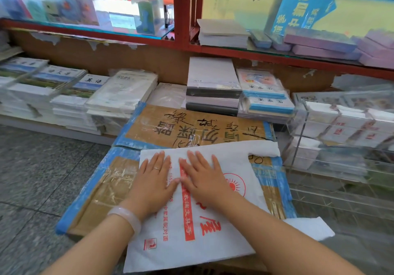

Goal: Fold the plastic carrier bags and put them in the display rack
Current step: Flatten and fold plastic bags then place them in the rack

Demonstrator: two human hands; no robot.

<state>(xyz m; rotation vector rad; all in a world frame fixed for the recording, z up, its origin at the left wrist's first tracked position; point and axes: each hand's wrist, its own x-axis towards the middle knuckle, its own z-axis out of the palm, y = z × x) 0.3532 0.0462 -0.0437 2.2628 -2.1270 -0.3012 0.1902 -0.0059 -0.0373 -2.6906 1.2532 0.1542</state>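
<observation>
A white plastic carrier bag (pixel 183 236) with red print lies flat on a taped brown cardboard box (pixel 96 191). Its handles point to the right, one at the far edge (pixel 266 147) and one hanging off the near right side (pixel 311 228). My left hand (pixel 152 181) and my right hand (pixel 204 178) lie side by side on the bag's far part, fingers straight and palms pressing down on it. A clear acrylic display rack (pixel 332 129) with white folded bags stacked in it stands to the right of the box.
A second taped box (pixel 191 125) sits just beyond the first. Stacks of notebooks and paper (pixel 119 91) line the low shelf behind. A red-framed glass shelf (pixel 181 44) runs above. Grey tiled floor (pixel 32 168) lies to the left.
</observation>
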